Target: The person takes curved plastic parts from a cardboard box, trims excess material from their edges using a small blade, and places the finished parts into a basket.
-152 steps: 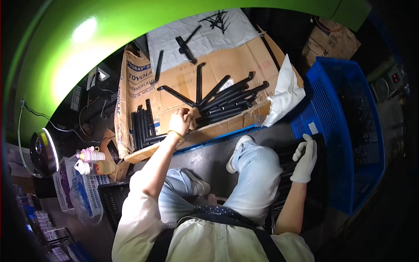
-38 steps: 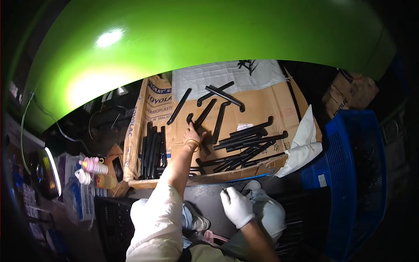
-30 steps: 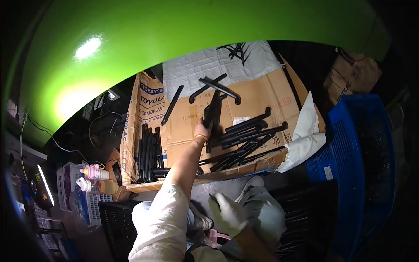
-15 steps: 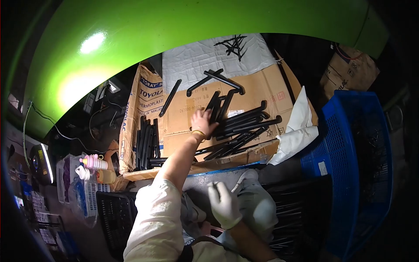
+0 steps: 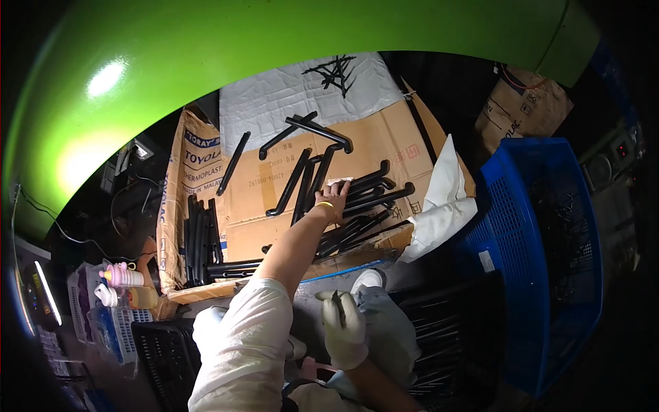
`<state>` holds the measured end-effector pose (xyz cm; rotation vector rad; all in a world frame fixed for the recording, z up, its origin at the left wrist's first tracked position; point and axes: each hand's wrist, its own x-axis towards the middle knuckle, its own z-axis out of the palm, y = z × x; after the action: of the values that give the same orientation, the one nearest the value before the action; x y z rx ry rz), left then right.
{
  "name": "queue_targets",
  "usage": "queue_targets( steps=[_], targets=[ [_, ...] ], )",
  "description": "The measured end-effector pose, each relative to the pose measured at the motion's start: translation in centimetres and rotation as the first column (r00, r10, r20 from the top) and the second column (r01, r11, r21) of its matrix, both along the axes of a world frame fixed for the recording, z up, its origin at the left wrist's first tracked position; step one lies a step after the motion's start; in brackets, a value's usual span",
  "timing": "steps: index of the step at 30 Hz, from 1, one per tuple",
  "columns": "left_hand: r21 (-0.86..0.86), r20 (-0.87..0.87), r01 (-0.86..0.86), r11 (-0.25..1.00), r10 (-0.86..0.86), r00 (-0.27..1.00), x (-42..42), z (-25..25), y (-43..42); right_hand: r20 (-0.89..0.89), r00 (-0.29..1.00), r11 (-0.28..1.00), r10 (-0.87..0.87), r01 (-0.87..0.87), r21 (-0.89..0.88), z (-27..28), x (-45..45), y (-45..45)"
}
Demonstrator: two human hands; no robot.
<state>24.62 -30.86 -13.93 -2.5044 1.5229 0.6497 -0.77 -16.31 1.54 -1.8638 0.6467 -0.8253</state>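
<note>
Left hand (image 5: 334,198): bare, yellow band (image 5: 327,204) at the wrist. Placed over the left end of a pile of black handles (image 5: 376,196), fingers extended and partly spread. Contact or grip on a handle: cannot tell, fingertips hidden among the parts.

Right hand (image 5: 345,336): white glove, held low before the lap, below the near edge of the cardboard (image 5: 261,196). Fingers curled about a slim dark object (image 5: 341,310), mostly covered; type not readable.

Pile: right side of the cardboard, handles overlapping, several bent ends toward the right. Just left of the left hand, a loose group of handles (image 5: 291,184) lies slanted. Farther back, a crossed pair (image 5: 318,128), one handle over the other, partly on the white sheet (image 5: 257,103). A single bar (image 5: 234,163) lies apart to its left. Row of bars (image 5: 199,240) at the left, side by side, near the printed paper bag (image 5: 199,167); more bars lie crosswise by the front edge.

Surroundings: thin black branching pieces (image 5: 335,74) on the sheet; white cloth (image 5: 443,209) draped over the right edge; blue crate (image 5: 491,206) beyond it; pink-and-white bottle (image 5: 123,276) at far left; green panel (image 5: 309,27) overhead.
</note>
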Motion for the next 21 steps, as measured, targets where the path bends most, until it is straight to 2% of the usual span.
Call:
queue_targets(
  steps=[3, 7, 8, 13, 15, 16, 21],
  targets=[
    [0.017, -0.045, -0.01, 1.0, 0.011, 0.999, -0.5, 1.9, 0.3, -0.038, 0.999, 0.971, 0.011, -0.001, 0.239, 0.9, -0.2, -0.2],
    [-0.053, 0.043, 0.013, 0.999, -0.01, 0.999, -0.9, 0.9, 0.8, -0.026, 1.0, 0.942, -0.008, 0.016, 0.334, 1.7, -0.2, -0.4],
    [-0.087, -0.144, -0.081, 0.993, 0.068, 0.987, -0.4, 1.3, 0.6, -0.028, 1.0, 0.95, -0.008, 0.016, 0.311, 1.6, -0.2, -0.4],
    [-0.096, -0.084, -0.048, 0.994, 0.04, 0.996, -0.6, 0.3, 0.9, 0.05, 0.998, 0.99, -0.024, 0.017, 0.137, 0.8, 0.4, -0.2],
    [-0.078, -0.086, -0.092, 0.993, 0.085, 0.993, -1.0, 0.1, 0.8, 0.009, 1.0, 0.975, -0.023, 0.021, 0.222, 0.7, 0.4, 0.1],
    [-0.133, -0.037, -0.116, 0.984, 0.112, 0.993, -1.4, -0.1, 1.1, -0.013, 1.0, 0.964, -0.022, 0.025, 0.264, 0.7, 0.4, 0.3],
    [-0.255, -0.104, -0.223, 0.941, 0.203, 0.974, -2.1, -0.5, 1.9, 0.001, 0.999, 0.959, -0.043, 0.041, 0.282, 0.8, 0.6, -0.6]
  ],
)
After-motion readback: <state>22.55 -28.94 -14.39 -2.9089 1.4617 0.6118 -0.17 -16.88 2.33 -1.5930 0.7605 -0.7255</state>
